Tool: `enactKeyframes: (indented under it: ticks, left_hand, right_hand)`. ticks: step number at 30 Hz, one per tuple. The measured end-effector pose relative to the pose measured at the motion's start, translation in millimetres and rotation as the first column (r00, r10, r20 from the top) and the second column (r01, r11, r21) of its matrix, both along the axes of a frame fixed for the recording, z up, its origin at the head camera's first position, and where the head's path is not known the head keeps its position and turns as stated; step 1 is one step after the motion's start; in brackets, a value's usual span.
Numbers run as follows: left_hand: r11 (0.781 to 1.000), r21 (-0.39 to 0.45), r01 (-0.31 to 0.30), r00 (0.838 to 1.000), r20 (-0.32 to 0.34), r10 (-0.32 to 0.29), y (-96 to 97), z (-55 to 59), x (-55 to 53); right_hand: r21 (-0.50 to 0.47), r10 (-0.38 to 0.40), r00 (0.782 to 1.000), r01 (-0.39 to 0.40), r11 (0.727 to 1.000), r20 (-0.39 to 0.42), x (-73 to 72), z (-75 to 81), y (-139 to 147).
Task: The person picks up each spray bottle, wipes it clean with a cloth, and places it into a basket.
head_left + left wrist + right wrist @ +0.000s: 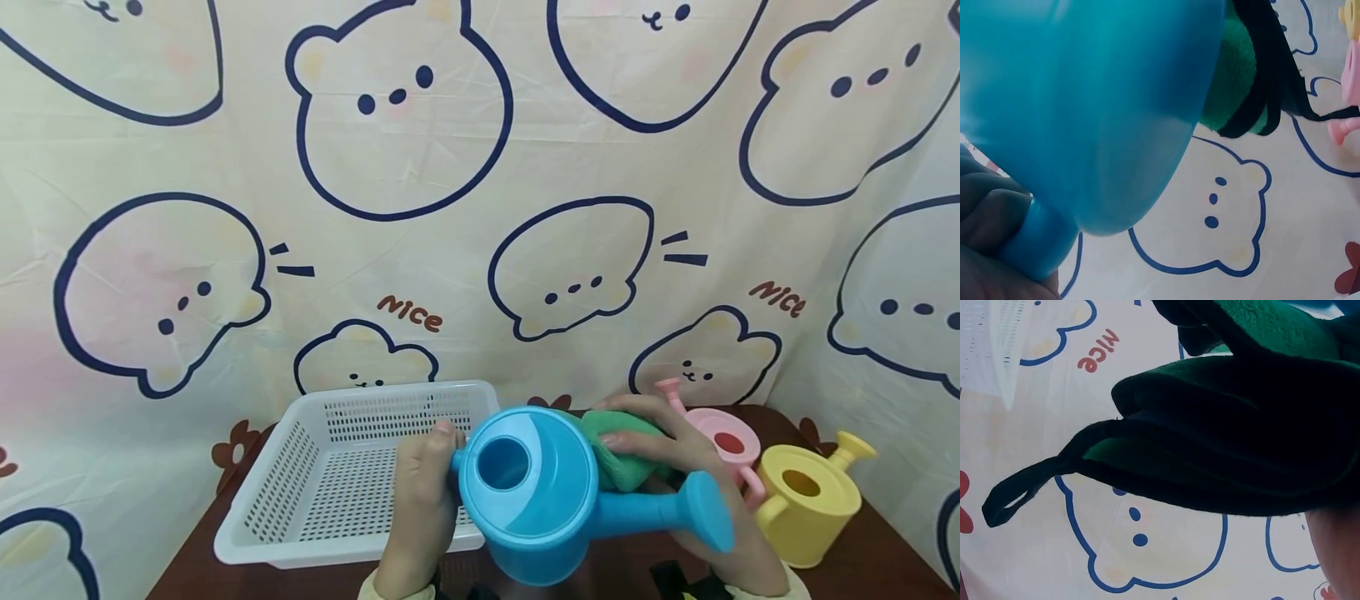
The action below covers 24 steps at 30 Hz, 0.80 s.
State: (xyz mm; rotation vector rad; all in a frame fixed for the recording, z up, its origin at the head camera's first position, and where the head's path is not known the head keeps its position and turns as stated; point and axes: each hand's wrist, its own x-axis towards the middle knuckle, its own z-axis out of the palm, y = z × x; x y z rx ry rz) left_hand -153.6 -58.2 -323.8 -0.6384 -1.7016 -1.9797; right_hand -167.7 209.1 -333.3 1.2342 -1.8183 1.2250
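A blue toy watering can (536, 508) is held up in front of me, its round top opening facing up and its spout pointing right. My left hand (422, 487) grips its handle, and the curled fingers show in the left wrist view. On the can's far right side, my right hand (686, 454) holds a green cloth (626, 454) bunched against the wall, partly hidden behind can and spout. The right wrist view shows the cloth's dark folds (1222, 444) with a hanging loop (1013, 497) at one corner.
To the left stands a white perforated basket (247, 537) on the dark brown table (198, 575). A pink watering can (723, 429) and a yellow watering can (813, 512) stand at the right, close beside the right forearm. Behind everything hangs a cartoon-printed cloth (450, 258).
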Motion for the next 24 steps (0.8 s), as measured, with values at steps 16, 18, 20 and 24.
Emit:
enactKeyframes:
  ticks: [16, 18, 20, 24]
  left_hand:
    - [0.995, 0.102, -0.015, 0.991, 0.133, 0.001, -1.3, 5.1, 1.2]
    - [0.993, 0.111, -0.048, 0.987, 0.158, 0.030, -2.2, 6.3, 1.1]
    - [0.987, 0.136, -0.087, 0.982, 0.177, 0.062, -2.9, 7.7, 0.6]
    - [0.970, 0.192, -0.149, 0.970, 0.221, 0.105, -4.1, 10.7, -0.7]
  right_hand:
    - [0.141, -0.169, 0.986, 0.168, 0.976, -0.003, 0.0, 0.6, -2.3]
    - [0.155, -0.201, 0.980, 0.196, 0.968, 0.014, 0.4, -0.9, -4.2]
    - [0.149, -0.208, 0.976, 0.196, 0.969, 0.067, 1.4, -2.1, -5.8]
    - [0.138, -0.240, 0.964, 0.225, 0.965, 0.110, 4.4, -5.9, -6.0]
